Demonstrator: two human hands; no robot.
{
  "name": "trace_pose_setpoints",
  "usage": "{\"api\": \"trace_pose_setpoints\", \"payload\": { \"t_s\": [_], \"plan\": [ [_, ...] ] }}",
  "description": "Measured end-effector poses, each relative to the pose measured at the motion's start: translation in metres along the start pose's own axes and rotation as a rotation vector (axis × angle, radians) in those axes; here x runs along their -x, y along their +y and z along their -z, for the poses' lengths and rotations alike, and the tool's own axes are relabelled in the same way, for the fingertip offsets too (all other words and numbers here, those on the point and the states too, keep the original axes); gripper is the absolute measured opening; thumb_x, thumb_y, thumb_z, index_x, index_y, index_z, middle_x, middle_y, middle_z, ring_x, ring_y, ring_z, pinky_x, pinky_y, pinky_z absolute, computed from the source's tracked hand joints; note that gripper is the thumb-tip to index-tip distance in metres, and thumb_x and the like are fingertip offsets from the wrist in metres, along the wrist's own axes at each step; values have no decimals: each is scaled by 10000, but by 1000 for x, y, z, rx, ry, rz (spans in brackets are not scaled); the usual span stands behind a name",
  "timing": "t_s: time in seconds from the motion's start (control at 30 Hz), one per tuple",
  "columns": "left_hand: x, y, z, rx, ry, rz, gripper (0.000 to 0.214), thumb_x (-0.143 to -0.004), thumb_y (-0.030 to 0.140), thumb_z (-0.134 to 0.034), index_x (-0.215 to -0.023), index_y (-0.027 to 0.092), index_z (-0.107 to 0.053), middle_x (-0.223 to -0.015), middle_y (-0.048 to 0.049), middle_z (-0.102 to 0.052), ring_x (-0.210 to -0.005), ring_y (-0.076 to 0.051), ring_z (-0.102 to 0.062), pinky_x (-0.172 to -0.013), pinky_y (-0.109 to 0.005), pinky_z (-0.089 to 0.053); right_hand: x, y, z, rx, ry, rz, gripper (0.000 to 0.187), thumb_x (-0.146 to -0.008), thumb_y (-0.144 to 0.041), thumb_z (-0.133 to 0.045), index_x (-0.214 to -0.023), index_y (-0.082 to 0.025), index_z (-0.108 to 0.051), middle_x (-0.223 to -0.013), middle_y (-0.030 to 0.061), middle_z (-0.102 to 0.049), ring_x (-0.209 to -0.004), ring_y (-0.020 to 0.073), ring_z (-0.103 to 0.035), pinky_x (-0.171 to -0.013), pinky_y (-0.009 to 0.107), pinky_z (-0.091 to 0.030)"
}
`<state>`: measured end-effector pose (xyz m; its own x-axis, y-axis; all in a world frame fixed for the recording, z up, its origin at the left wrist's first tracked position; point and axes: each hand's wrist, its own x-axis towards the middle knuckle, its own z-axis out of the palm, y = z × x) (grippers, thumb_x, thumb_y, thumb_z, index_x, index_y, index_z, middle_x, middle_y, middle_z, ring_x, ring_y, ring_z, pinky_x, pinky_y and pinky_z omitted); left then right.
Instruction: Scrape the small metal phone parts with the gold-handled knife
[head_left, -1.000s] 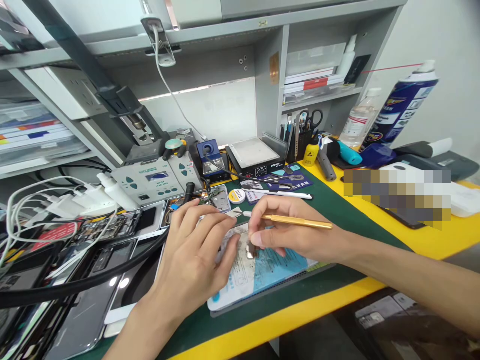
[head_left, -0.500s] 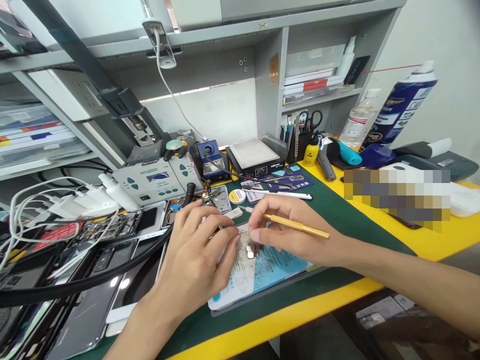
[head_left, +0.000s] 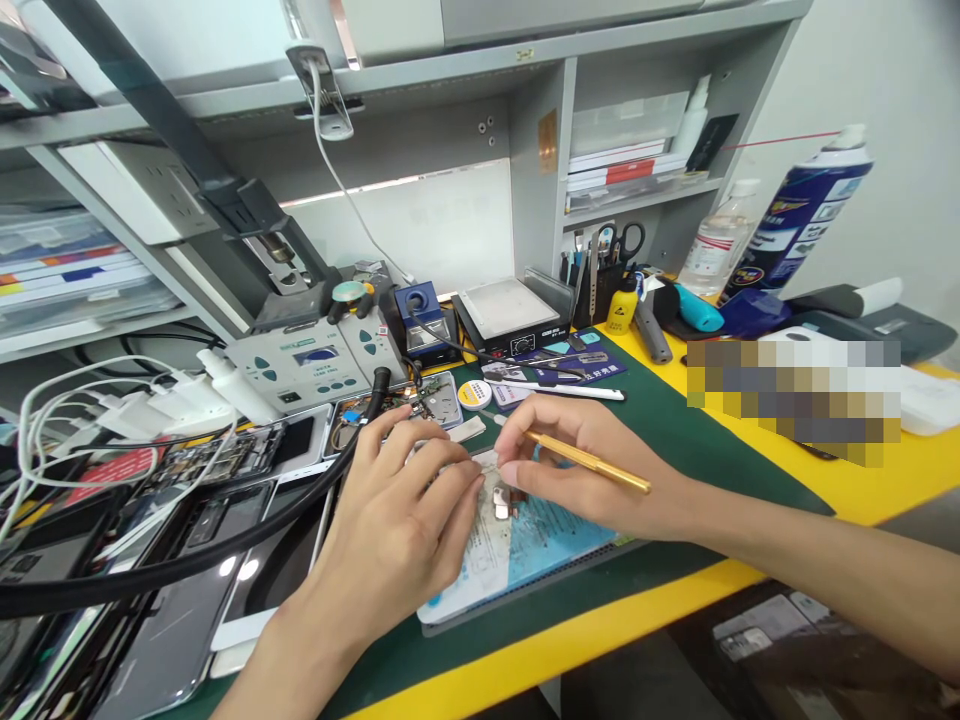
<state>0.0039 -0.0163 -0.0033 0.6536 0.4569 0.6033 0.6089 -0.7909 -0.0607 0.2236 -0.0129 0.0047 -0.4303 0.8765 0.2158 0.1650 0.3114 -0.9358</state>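
Observation:
My left hand lies on a blue and white printed sheet on the green mat, fingers curled and pressing down beside a small metal part. My right hand pinches a gold pen-like tool, its tip hidden behind my fingers close to the metal part. The tool's back end points to the right and slightly down.
A soldering station, a hot plate, a flux tin and opened phones sit behind and left. White cables and a thick black hose crowd the left. Spray can and bottle stand right.
My right hand has tilted the gold tool so that its back end dropped lower and came in a little leftward. My left hand stays pressed on the sheet.

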Motion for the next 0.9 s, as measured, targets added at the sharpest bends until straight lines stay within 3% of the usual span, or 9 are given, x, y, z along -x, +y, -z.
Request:
{"api": "trace_pose_setpoints", "payload": {
  "t_s": [0.3,0.43,0.63,0.9],
  "plan": [
    [-2,0,1,-11,5,-13,77,-892,127,-640,-942,173,-676,-914,-39,-719,-944,-226,-624,-1027,-549,-438,5,4,-1,399,54,177,74,-877,-223,-665,-932,-190,-628,-787,5,-646,-658,143,-570,-630,275,-439],
    [-2,0,1,-12,12,-17,74,-886,124,-644,-933,170,-678,-909,-40,-721,-938,-226,-629,-1035,-556,-435,4,5,-2,402,28,221,39,-927,-207,-602,-904,-190,-629,-809,2,-665,-695,137,-597,-670,268,-444],
    [-2,2,1,-17,31,-3,70,-878,134,-667,-933,174,-680,-921,-34,-727,-942,-230,-635,-1028,-560,-441,5,9,-1,359,30,167,92,-969,-266,-586,-933,-197,-635,-788,-16,-658,-677,127,-591,-636,261,-426],
    [-2,6,1,-19,77,7,42,-877,131,-671,-888,172,-671,-893,-18,-725,-923,-219,-635,-1015,-555,-446,6,10,-3,370,31,173,54,-941,-233,-608,-925,-209,-654,-812,-37,-663,-697,108,-598,-636,243,-429]
  ]
}}
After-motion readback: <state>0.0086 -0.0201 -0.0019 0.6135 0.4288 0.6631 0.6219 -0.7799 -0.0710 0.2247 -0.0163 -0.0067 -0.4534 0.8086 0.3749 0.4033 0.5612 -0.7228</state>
